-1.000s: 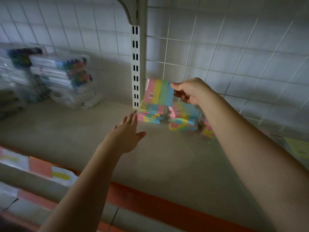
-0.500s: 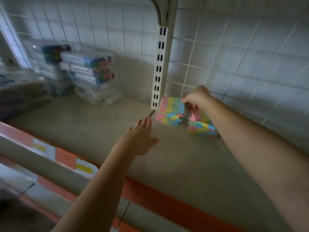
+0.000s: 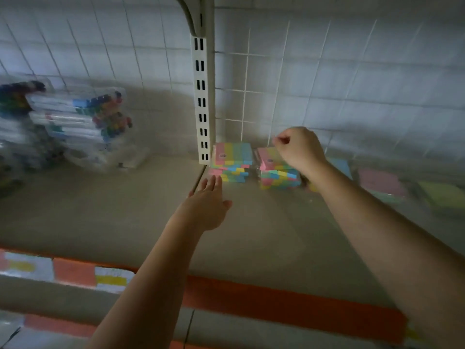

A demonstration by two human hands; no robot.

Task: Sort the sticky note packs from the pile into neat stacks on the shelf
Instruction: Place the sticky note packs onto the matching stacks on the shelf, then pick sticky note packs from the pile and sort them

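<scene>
At back of beige shelf (image 3: 125, 222), against white tiled wall (image 3: 352, 84): two stacks of pastel striped sticky note packs, left stack (image 3: 232, 162) just right of white slotted metal upright (image 3: 202, 102), right stack (image 3: 276, 172) beside it, narrow gap between. Left hand (image 3: 206, 205) flat, fingers straight and together, tips touching lower front of left stack. Right hand (image 3: 299, 147) over right stack, fingers curled into a loose fist, nothing visibly held. Further right, blurred loose packs (image 3: 382, 182) in pink, blue, yellow. Far left, clear plastic cases of coloured markers (image 3: 83, 122), piled. Orange strip with price labels (image 3: 276, 298) along shelf front.
</scene>
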